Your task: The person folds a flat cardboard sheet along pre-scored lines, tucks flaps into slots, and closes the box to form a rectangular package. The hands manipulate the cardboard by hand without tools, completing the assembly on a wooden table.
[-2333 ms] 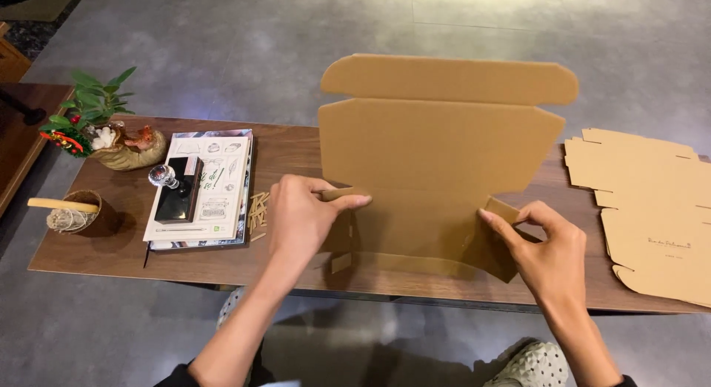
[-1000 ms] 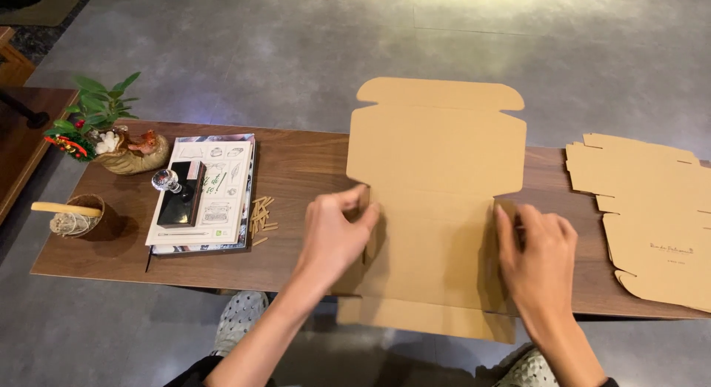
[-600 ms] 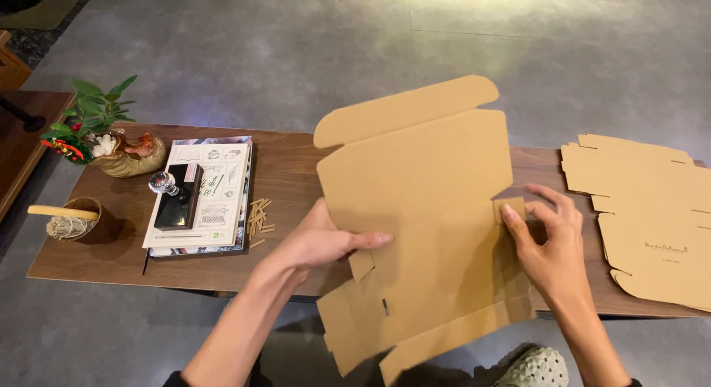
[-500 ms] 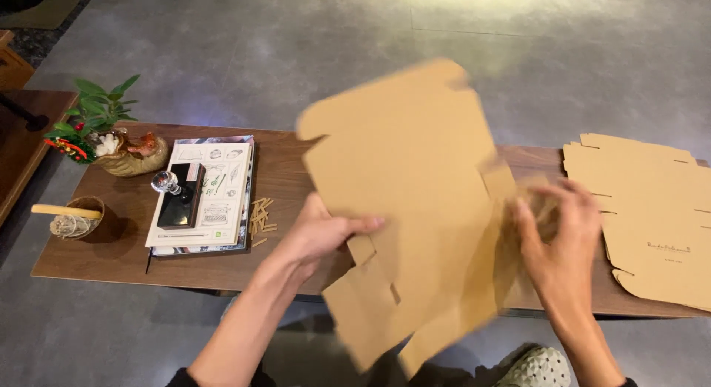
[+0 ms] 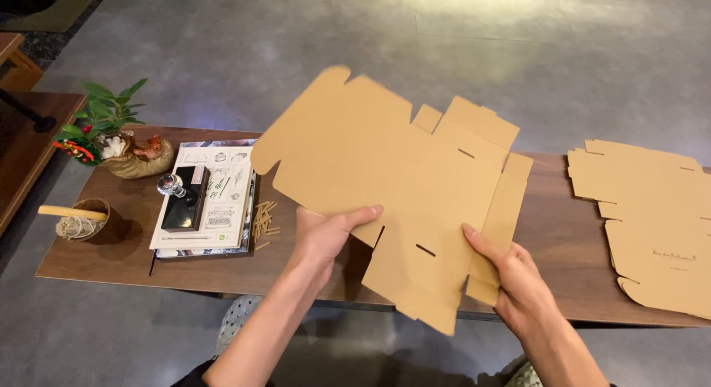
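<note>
Now, cardboard sheet (image 5: pixel 385 187) between 2 hands (image 5: pixel 329 235)

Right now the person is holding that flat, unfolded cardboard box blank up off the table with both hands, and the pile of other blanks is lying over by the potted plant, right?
Not quite. The head view shows the stack of spare blanks at the table's right end, opposite the potted plant on the left. The rest holds: left hand and right hand hold the flat cardboard box blank above the table.
</note>
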